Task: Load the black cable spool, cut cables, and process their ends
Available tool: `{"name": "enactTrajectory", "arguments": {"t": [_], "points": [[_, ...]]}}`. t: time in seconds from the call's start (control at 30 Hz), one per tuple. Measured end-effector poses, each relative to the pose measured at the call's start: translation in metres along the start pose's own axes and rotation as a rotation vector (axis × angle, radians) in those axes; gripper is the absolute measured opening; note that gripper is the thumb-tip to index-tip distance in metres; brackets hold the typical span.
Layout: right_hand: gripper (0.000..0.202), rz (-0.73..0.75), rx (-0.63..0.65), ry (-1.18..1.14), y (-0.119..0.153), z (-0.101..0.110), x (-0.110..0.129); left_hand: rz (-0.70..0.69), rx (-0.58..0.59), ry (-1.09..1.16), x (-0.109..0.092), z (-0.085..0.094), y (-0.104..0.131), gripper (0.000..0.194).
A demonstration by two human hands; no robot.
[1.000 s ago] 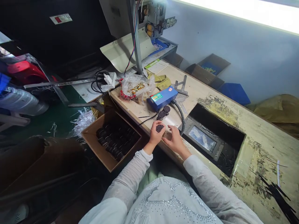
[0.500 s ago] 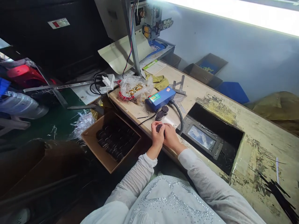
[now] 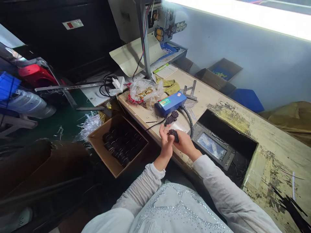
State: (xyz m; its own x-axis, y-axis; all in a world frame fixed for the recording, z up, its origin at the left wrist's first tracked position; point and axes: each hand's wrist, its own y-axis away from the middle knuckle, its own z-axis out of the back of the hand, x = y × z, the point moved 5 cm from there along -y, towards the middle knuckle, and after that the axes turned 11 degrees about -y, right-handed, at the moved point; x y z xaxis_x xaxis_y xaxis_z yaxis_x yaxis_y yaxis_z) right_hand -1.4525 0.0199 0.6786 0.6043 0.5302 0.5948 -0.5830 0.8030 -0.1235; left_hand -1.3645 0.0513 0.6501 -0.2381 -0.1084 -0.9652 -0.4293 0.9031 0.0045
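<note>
A bundle of thin dark strands [image 3: 173, 134], its cut ends facing up, is gripped by my right hand [image 3: 186, 144] at the bench's front edge. My left hand [image 3: 166, 144] is just left of it, fingers stretched and apart, thumb close to the bundle; whether the thumb touches it I cannot tell. Two similar bundles [image 3: 169, 120] stand side by side on the bench just beyond my hands. Behind them sits a blue box-shaped device [image 3: 170, 103] with a ribbed black hose [image 3: 189, 120].
Below left, a cardboard box [image 3: 97, 142] holds many banded dark bundles. On the bench lie a clear plastic bag [image 3: 145, 90] of small golden pieces, a metal bracket [image 3: 191, 92] and a yellow cloth [image 3: 171, 86]. A recessed opening with a framed window [image 3: 212, 146] lies right of my hands.
My left hand has opened and come away from the bundle, which my right hand now holds, tilted. The whole view has shifted slightly to the right.
</note>
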Motion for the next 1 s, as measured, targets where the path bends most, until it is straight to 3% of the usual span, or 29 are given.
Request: {"name": "enactTrajectory", "arguments": {"t": [0.1, 0.2, 0.27, 0.33, 0.4, 0.5, 0.6, 0.7, 0.8, 0.9, 1.0], "points": [[0.035, 0.039, -0.014, 0.052, -0.007, 0.022, 0.018, -0.052, -0.131, 0.163, -0.019, 0.024, -0.008, 0.065], [0.024, 0.057, 0.181, 0.166, -0.015, 0.028, 0.03, -0.065, -0.301, 0.217, -0.03, 0.054, -0.019, 0.064], [0.017, 0.007, 0.299, 0.19, -0.018, 0.029, 0.027, -0.059, -0.334, 0.219, -0.029, 0.069, -0.023, 0.063], [0.018, -0.087, 0.298, 0.045, -0.021, 0.033, 0.018, -0.072, -0.318, 0.173, -0.026, 0.077, -0.022, 0.063], [0.02, -0.147, 0.288, -0.266, -0.02, 0.034, 0.013, -0.102, -0.21, 0.072, -0.026, 0.077, -0.019, 0.065], [0.022, -0.194, 0.392, -0.757, -0.013, 0.024, 0.014, -0.071, 0.169, -0.103, -0.028, 0.057, -0.014, 0.077], [0.033, -0.305, 0.477, -1.055, -0.001, 0.006, 0.018, 0.086, 0.558, -0.171, -0.031, 0.033, -0.009, 0.089], [0.034, -0.353, 0.571, -1.28, 0.009, -0.013, 0.021, 0.239, 0.799, -0.139, -0.034, 0.018, -0.007, 0.09], [0.027, -0.378, 0.646, -1.418, 0.015, -0.026, 0.018, 0.351, 0.908, -0.149, -0.031, 0.013, -0.006, 0.085], [0.025, -0.446, 0.683, -1.485, 0.019, -0.034, 0.013, 0.451, 0.915, -0.169, -0.025, 0.013, -0.003, 0.079], [0.028, -0.467, 0.704, -1.546, 0.021, -0.038, 0.012, 0.387, 0.876, -0.158, -0.03, 0.013, -0.003, 0.071]]}}
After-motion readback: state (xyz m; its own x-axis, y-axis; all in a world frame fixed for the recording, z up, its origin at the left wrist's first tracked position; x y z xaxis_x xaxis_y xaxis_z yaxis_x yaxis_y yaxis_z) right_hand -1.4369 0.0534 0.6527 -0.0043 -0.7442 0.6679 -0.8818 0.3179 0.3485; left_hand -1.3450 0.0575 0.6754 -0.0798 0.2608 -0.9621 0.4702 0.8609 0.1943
